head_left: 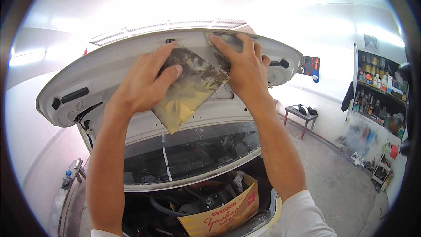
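Right-hand sheet [219,59] partly hidden by fingers [247,44]; sleeves [306,216] cut off below.

Bright glare washes out the ceiling [272,2], while fisheye distortion bends outer edges.

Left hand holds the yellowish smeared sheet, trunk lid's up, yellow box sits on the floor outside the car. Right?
The yellow box isn't outside: the head view shows it inside the open trunk. The left hand does hold the yellowish smeared sheet, and the trunk lid is up.
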Action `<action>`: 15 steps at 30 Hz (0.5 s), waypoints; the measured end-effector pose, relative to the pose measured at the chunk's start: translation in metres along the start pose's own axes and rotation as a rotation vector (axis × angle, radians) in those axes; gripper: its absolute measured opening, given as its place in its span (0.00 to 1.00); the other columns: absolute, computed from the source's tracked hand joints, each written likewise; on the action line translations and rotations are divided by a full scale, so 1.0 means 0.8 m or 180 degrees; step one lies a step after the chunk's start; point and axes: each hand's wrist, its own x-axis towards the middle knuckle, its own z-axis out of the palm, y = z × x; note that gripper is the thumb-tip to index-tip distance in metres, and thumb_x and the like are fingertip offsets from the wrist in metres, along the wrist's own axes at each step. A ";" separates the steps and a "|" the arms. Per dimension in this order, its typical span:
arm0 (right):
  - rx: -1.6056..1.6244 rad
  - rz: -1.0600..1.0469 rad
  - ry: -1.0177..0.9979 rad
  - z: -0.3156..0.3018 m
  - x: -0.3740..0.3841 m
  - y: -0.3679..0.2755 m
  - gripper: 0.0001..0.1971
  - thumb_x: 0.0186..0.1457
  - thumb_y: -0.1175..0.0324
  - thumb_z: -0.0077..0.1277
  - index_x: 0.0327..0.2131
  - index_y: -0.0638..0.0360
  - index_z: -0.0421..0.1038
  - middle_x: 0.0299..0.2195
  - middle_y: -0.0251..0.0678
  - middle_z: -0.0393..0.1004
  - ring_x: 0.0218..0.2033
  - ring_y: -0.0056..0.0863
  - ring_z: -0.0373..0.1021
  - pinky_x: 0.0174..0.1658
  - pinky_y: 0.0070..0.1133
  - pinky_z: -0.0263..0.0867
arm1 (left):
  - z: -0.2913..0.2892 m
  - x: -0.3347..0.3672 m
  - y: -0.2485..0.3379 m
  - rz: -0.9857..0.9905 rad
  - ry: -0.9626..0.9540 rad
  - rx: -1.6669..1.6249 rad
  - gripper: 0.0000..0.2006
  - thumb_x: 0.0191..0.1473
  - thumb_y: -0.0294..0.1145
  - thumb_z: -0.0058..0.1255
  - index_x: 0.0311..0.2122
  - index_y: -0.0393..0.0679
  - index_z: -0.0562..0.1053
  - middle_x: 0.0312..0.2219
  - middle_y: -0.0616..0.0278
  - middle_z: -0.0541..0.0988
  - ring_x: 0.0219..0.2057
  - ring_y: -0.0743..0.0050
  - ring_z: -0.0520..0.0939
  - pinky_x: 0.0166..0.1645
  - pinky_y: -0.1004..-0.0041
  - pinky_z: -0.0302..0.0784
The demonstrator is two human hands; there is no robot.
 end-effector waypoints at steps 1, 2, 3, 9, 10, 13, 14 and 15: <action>-0.0006 0.0012 -0.0084 -0.001 0.001 -0.001 0.36 0.51 0.70 0.64 0.61 0.17 0.68 0.62 0.38 0.62 0.63 0.43 0.61 0.58 0.53 0.58 | 0.001 0.000 -0.001 -0.0053 0.0027 0.0058 0.30 0.64 0.45 0.51 0.65 0.35 0.66 0.54 0.36 0.75 0.58 0.39 0.72 0.65 0.56 0.64; -0.0075 -0.0026 -0.0015 -0.003 0.003 -0.002 0.36 0.51 0.68 0.65 0.61 0.16 0.69 0.62 0.38 0.62 0.63 0.43 0.61 0.58 0.53 0.58 | 0.001 -0.002 -0.001 -0.0104 0.0055 0.0112 0.30 0.64 0.45 0.50 0.65 0.36 0.66 0.54 0.36 0.75 0.57 0.39 0.72 0.65 0.57 0.64; 0.0066 0.0019 -0.0172 -0.006 0.005 -0.002 0.36 0.51 0.73 0.61 0.60 0.18 0.69 0.61 0.39 0.62 0.63 0.44 0.61 0.58 0.54 0.57 | 0.002 -0.003 -0.002 -0.0126 0.0123 0.0190 0.30 0.64 0.45 0.50 0.65 0.36 0.66 0.54 0.36 0.75 0.57 0.39 0.72 0.65 0.57 0.64; 0.0059 -0.0141 -0.0994 -0.059 -0.005 -0.004 0.36 0.52 0.82 0.51 0.59 0.23 0.72 0.56 0.41 0.68 0.60 0.44 0.65 0.59 0.51 0.58 | -0.003 -0.006 0.008 -0.0169 0.0131 0.0001 0.30 0.65 0.45 0.49 0.64 0.33 0.65 0.54 0.33 0.74 0.56 0.37 0.73 0.63 0.57 0.65; -0.0111 -0.0150 -0.1520 -0.076 -0.013 0.000 0.36 0.52 0.82 0.51 0.59 0.25 0.72 0.56 0.39 0.69 0.60 0.41 0.65 0.61 0.48 0.59 | -0.004 -0.005 0.010 -0.0255 0.0062 -0.0096 0.30 0.64 0.45 0.49 0.64 0.31 0.65 0.54 0.32 0.73 0.56 0.36 0.73 0.63 0.57 0.65; 0.0224 0.0029 -0.1529 -0.117 -0.056 0.010 0.35 0.51 0.85 0.46 0.58 0.32 0.74 0.55 0.37 0.73 0.59 0.41 0.68 0.63 0.38 0.63 | -0.003 0.000 0.007 -0.0256 0.0064 -0.0298 0.31 0.64 0.44 0.49 0.63 0.29 0.65 0.55 0.32 0.73 0.55 0.38 0.74 0.62 0.59 0.66; 0.0395 0.0090 -0.1253 -0.128 -0.074 0.018 0.34 0.52 0.85 0.46 0.59 0.35 0.74 0.56 0.37 0.72 0.59 0.41 0.68 0.63 0.37 0.63 | -0.001 0.002 0.003 -0.0263 0.0107 -0.0281 0.31 0.64 0.45 0.49 0.63 0.28 0.65 0.55 0.34 0.74 0.55 0.41 0.75 0.62 0.60 0.66; 0.0575 0.0015 -0.0859 -0.138 -0.091 0.027 0.33 0.53 0.84 0.46 0.59 0.38 0.74 0.57 0.36 0.72 0.59 0.40 0.69 0.63 0.36 0.64 | 0.002 0.003 -0.002 -0.0151 0.0282 -0.0269 0.32 0.64 0.45 0.49 0.63 0.28 0.65 0.55 0.36 0.75 0.55 0.44 0.76 0.62 0.61 0.66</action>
